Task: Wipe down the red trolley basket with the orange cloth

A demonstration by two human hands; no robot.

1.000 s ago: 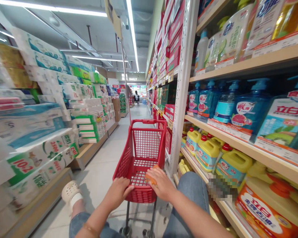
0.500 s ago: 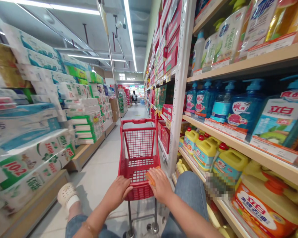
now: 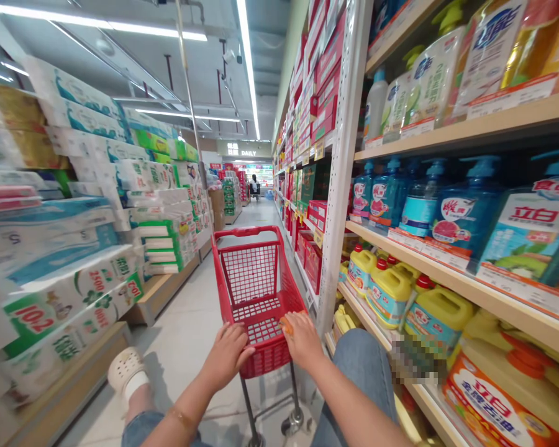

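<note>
Okay, from my desk the feed showed a red shopping cart (image 3: 245, 234) right at 12 o'clock, just ahead of the wearer's lap, and both hands were on its near rim. The left hand (image 3: 227, 355) lay across the rim with its fingers loosely spread and curved, though I couldn't tell how firmly it gripped. The right hand (image 3: 302, 340) sat beside it, fingers curled over a small orange item (image 3: 286, 326) at the rim; I couldn't tell whether they pinched it. The cart's basket held nothing I could see. Packs of toilet paper (image 3: 51, 248) filled the 9 o'clock side. Blue dish soap bottles (image 3: 466, 208) stood at 3 o'clock, with yellow jugs (image 3: 389, 297) on the shelf below at 4 o'clock. Far off at 12 o'clock, another person (image 3: 254, 185) sat small down the aisle.
</note>
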